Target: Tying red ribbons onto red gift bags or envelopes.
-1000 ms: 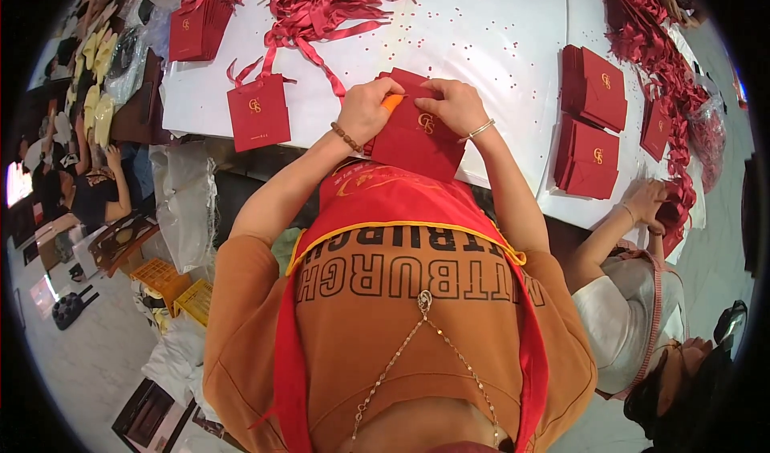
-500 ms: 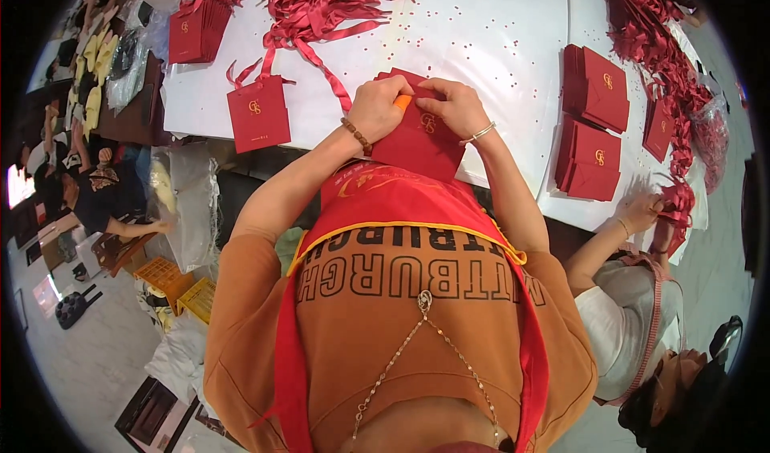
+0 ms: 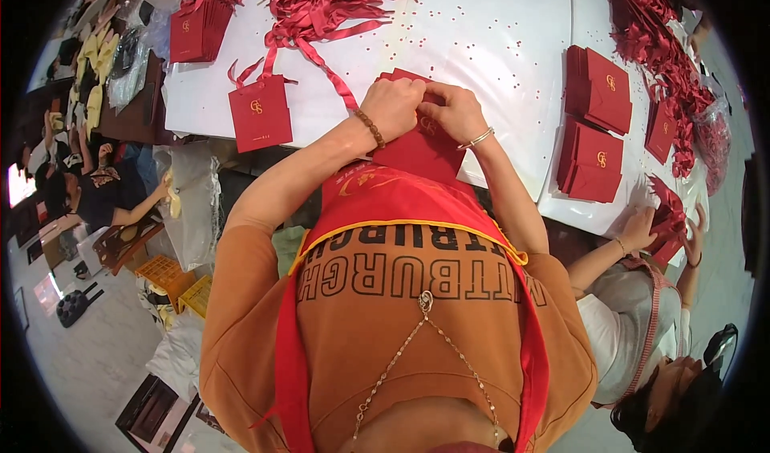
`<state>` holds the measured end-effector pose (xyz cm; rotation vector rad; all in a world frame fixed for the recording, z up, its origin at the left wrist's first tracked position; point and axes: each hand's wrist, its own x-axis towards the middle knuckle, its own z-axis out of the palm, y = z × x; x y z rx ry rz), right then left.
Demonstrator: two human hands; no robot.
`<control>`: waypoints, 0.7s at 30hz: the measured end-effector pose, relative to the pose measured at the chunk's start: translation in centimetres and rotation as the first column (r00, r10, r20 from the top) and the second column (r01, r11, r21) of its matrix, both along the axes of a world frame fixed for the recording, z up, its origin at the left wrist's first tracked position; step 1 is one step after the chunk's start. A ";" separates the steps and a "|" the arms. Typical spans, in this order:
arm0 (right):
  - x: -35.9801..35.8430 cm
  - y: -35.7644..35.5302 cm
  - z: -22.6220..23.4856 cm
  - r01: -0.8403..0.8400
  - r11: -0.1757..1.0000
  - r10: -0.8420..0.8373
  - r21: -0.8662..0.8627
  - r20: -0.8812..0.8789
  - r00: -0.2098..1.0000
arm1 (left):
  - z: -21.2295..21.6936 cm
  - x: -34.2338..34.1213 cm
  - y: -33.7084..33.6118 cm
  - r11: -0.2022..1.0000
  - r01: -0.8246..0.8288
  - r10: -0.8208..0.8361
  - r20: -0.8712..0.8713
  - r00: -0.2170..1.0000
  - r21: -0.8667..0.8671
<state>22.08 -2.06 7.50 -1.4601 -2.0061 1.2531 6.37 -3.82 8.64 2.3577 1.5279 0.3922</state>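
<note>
left hand (image 3: 393, 106): fingers curled shut, pinching the top edge of the red paper gift bag (image 3: 421, 150) | right hand (image 3: 455, 113): closed on the same edge, steadying it | bag: flat at the near rim of the white table (image 3: 497, 44), within close reach | finished ribboned bag (image 3: 260, 114) set aside to the left; red ribbons (image 3: 329, 0) piled beyond; flat bag stacks (image 3: 597, 124) to the right

White table (image 3: 481, 44): red bags (image 3: 597, 144), ribbons (image 3: 337, 0), perhaps confetti.
</note>
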 end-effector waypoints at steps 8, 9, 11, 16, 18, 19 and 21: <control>-0.3 -0.6 0.4 0.016 1.000 -0.018 -0.027 -0.081 0.997 | 0.8 -1.1 0.5 0.847 -0.121 0.359 0.389 0.849 -0.518; -0.3 -0.7 0.4 0.016 1.000 -0.018 -0.027 -0.082 0.996 | 1.0 -0.6 0.3 0.880 -0.159 0.351 0.385 0.854 -0.448; -0.5 -0.8 0.5 0.005 0.988 -0.006 0.153 0.007 1.000 | 1.3 -0.5 0.2 0.906 -0.197 0.344 0.380 0.859 -0.375; -0.2 -1.3 0.0 -0.006 0.978 0.000 0.207 0.032 0.999 | 1.8 -2.2 0.7 0.963 -0.051 0.111 0.218 0.970 -0.266; 0.0 -1.7 0.1 -0.022 0.958 -0.001 0.285 0.082 0.997 | 2.7 -2.2 1.1 0.968 -0.059 0.083 0.087 0.993 -0.244; -0.1 -2.1 0.4 -0.022 0.931 -0.019 0.364 0.107 0.994 | 2.7 -2.5 1.6 0.989 -0.048 0.049 0.003 0.999 -0.136; -0.1 -2.5 1.0 -0.027 0.897 -0.037 0.441 0.136 0.990 | 3.1 -2.6 3.2 0.963 -0.048 0.026 -0.082 0.996 -0.267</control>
